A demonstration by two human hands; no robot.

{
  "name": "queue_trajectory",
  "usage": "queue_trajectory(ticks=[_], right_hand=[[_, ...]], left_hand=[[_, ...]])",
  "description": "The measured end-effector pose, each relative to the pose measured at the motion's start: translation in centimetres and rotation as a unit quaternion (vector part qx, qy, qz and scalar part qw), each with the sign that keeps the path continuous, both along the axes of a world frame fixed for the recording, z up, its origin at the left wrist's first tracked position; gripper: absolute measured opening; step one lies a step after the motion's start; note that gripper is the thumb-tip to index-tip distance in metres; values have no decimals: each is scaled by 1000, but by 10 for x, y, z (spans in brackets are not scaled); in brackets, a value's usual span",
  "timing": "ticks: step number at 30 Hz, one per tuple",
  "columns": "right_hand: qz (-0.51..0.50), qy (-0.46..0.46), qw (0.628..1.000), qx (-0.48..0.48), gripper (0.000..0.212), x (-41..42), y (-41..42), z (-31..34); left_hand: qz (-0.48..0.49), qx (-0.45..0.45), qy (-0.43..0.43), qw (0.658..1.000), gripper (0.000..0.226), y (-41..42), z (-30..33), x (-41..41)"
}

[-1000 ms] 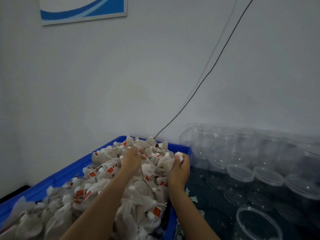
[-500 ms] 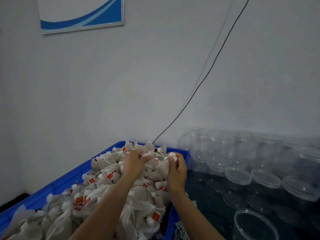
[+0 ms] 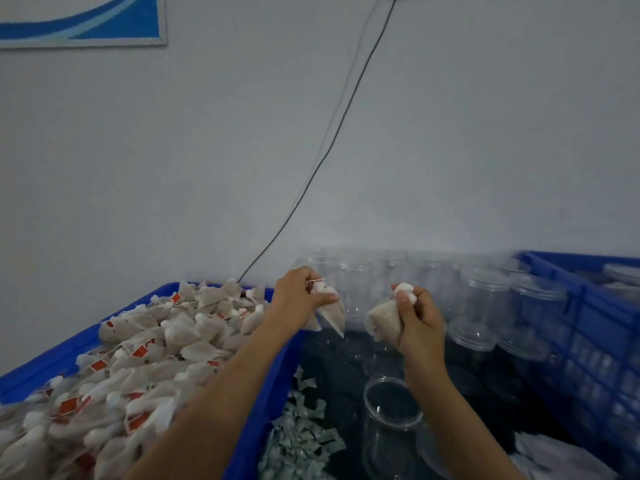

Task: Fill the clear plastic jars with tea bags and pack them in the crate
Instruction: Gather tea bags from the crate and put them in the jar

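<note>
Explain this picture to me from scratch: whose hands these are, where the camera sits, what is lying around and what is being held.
There is no machine here. A person wears a camera on the head, looking forward and down at their own bare hands. The left hand grips tea bags, and the right hand grips another bunch. On the left, a blue bin is heaped with tea bags. Below the right hand stands an open clear jar; more lidded jars line the wall. A blue crate sits on the right.
</note>
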State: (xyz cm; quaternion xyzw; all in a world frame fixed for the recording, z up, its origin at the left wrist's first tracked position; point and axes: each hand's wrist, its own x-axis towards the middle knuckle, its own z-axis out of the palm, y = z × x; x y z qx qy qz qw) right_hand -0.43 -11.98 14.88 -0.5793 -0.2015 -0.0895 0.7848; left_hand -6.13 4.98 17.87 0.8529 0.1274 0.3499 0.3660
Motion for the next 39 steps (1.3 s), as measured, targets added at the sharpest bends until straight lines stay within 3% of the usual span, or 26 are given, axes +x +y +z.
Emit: queue_trajectory(ticks=[4, 8, 17, 24, 27, 32, 35, 39], right_hand=[[-50, 16, 998, -18, 17, 14, -47, -10], [-68, 22, 997, -28, 19, 23, -75, -21], [-47, 44, 996, -64, 16, 28, -78, -46], [-13, 56, 996, -66, 15, 24, -71, -60], [-11, 61, 996, -60, 14, 24, -71, -62], [-1, 61, 998, -28, 15, 28, -76, -57], [11, 54, 998, -15, 14, 32, -79, -54], [52, 47, 997, -27, 12, 39, -81, -48]], left_hand=[[-59, -16, 36, 997, 33, -46, -21, 24], [-121, 31, 131, 983, 28, -74, -40, 39], [-97, 132, 265, 950, 28, -92, -62, 31], [-158, 170, 311, 922, 28, -90, -57, 29], [-158, 146, 289, 933, 29, -94, -56, 31], [-127, -2, 108, 986, 17, -106, -48, 32], [-131, -91, 57, 986, 19, -109, -47, 33], [-151, -153, 78, 974, 22, -113, -70, 30]])
